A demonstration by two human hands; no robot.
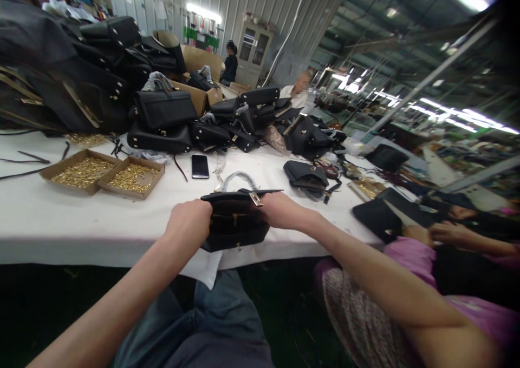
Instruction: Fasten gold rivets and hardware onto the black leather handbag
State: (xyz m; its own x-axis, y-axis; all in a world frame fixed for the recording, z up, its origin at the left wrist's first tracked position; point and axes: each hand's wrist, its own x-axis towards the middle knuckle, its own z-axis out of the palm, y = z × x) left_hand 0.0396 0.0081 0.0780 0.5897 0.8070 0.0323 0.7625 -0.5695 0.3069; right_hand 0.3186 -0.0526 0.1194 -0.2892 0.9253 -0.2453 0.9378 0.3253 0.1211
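Handbag (pixel 238 228), black, one: at the table's (pixel 122 222) near edge, mouth facing us, spread because our left hand (pixel 188 220) and right hand (pixel 281 210) grasp opposite ends, fingers curled over the rim; fingertips, probably inside, we cannot make out.

The near handbag (pixel 221 241) looks smooth, leathery, its clasp (pixel 256 198) glossy metal; matt cloth (pixel 81 249) covers the worktop (pixel 264 165); the left trays (pixel 129 192) look cardboard.

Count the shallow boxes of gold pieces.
3 clearly visible: the leftmost box, the box beside it and the rightmost box. The gold heap behind the first may be boxed; piled bags may hide more.
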